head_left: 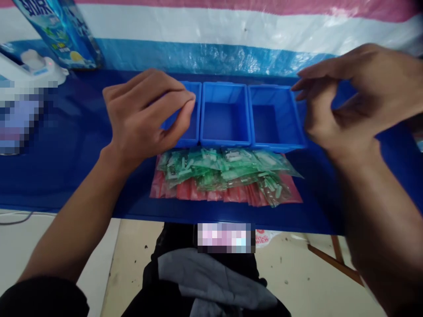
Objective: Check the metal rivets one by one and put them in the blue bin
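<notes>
My left hand [148, 114] hovers over the left blue bin [199, 115], partly covering it. Its thumb and forefinger come together at the tips, and I see no object between them. At the right, my right hand [360, 92] is raised beside the right blue bin [277, 146]. Its fingers curl, thumb and forefinger forming a ring with nothing visible inside. A middle blue bin [225, 143] stands between the other two. In front of the bins lie several clear green bags [211, 169] of small pale pieces, on top of red plastic bags [198, 193].
A blue table [72, 176] carries everything. At the back left are a blue printed pouch [71, 39] and a white device [36, 66], with a blurred phone-like object [20, 123] nearer. A striped plastic sheet [231, 31] hangs behind. A blurred-out item [226, 237] shows below the table edge.
</notes>
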Demonstrator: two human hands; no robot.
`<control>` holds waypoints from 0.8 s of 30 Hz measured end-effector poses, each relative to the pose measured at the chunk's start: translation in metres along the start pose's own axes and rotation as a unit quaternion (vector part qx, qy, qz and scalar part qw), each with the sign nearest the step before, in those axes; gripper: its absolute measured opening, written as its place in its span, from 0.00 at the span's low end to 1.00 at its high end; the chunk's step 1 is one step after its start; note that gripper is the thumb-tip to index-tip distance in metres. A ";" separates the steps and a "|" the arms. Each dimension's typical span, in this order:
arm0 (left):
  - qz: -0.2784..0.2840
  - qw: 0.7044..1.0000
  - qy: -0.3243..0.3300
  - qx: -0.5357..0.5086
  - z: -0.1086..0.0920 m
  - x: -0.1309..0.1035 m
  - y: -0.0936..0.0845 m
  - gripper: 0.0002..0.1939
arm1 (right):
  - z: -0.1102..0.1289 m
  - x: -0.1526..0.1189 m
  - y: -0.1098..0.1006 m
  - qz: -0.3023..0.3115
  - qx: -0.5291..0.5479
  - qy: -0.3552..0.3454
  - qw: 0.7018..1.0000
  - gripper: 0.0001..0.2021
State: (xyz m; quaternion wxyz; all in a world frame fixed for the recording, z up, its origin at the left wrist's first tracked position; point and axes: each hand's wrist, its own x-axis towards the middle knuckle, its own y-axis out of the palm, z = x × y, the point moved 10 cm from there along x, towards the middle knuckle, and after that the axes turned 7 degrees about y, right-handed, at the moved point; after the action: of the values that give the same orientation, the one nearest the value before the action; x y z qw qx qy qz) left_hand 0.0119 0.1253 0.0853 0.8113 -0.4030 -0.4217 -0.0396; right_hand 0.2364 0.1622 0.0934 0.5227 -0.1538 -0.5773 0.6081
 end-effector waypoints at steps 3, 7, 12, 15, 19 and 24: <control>-0.015 1.000 0.007 0.000 -0.003 0.000 0.002 0.17 | -0.032 -0.011 -0.014 -0.129 -0.047 0.008 0.991 0.18; -0.007 1.000 0.009 -0.022 -0.007 0.002 0.012 0.14 | -0.014 -0.033 -0.012 -0.181 -0.035 -0.070 0.980 0.20; 0.000 0.999 0.009 -0.048 -0.010 0.002 0.017 0.14 | -0.009 -0.036 -0.012 -0.201 0.017 -0.084 0.976 0.23; 0.004 0.999 0.006 -0.051 -0.010 0.002 0.016 0.14 | -0.011 -0.034 -0.007 -0.179 0.026 -0.074 0.981 0.22; 0.034 0.998 -0.001 -0.056 -0.009 0.002 0.017 0.13 | -0.002 -0.035 -0.005 -0.172 0.009 -0.078 0.982 0.21; 0.087 0.993 -0.007 -0.084 -0.006 0.000 0.029 0.13 | 0.019 -0.032 0.004 -0.140 -0.008 -0.143 0.980 0.15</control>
State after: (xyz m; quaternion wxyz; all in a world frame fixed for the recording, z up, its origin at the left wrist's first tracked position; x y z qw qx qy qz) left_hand 0.0276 0.1404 0.0659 0.7721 -0.5049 -0.3859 -0.0015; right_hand 0.2331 0.1269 0.0822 0.5135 0.0128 -0.6667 0.5400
